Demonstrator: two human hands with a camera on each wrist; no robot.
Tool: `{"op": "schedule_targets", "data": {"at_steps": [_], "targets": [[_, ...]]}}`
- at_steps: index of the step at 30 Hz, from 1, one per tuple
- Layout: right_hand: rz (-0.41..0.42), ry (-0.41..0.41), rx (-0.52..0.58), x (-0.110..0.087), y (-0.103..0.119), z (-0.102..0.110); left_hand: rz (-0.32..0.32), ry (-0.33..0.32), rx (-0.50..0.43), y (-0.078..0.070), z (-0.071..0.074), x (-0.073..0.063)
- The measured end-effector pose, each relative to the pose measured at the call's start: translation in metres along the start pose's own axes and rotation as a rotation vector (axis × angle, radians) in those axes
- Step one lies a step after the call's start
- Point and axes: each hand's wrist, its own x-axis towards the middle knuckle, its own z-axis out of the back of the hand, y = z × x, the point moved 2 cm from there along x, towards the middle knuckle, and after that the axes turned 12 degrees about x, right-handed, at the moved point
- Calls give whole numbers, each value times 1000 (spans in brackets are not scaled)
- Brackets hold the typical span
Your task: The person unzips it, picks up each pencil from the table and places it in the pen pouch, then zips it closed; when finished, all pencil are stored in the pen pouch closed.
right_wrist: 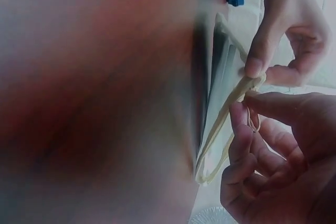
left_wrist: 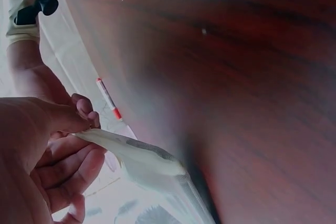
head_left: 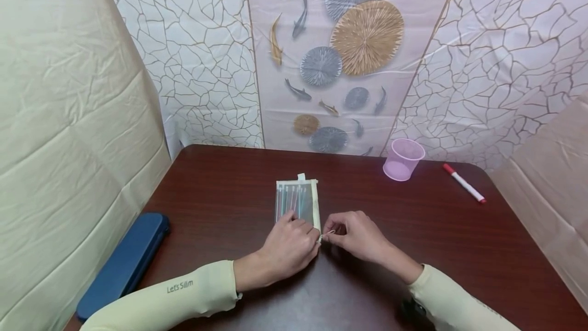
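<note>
A small see-through mesh pouch (head_left: 307, 203) with cream trim lies on the table, several thin pastel sticks (head_left: 287, 198) showing inside. My left hand (head_left: 291, 246) lies over its near end and pinches the near right corner between thumb and finger. Close beside that corner, my right hand (head_left: 360, 236) pinches a thin cream loop (right_wrist: 254, 121), apparently the zipper's pull cord. In the right wrist view the two cream edges of the pouch (right_wrist: 223, 114) stand apart toward the far end. The fingers hide the zipper slider.
A long blue case (head_left: 124, 264) sits at the table's left edge. Toward the back right stand a pink mesh cup (head_left: 404, 160) and, lying beside it, a white marker (head_left: 465, 183) with red ends. Patterned cloth (head_left: 206, 55) hangs behind the dark wooden table (head_left: 220, 178).
</note>
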Motion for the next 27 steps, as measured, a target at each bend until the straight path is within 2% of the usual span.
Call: {"op": "schedule_targets", "data": {"at_steps": [4,8,12,18,22,27], "targets": [[-22,17,-20,9,-2,2,7,-16,15,3,1,0],[-111,-40,-102,24,-10,4,5,-24,-3,4,5,2],[-213,-99,-164,41,-30,11,-22,-22,-46,-1,12,4],[-293,-157,-239,59,-66,34,-54,-29,-77,-8,25,10],[-340,-181,-226,65,-81,48,-74,-36,-67,-9,33,13],[-358,-156,-215,63,-87,51,-90,0,-74,-7,32,14]]}}
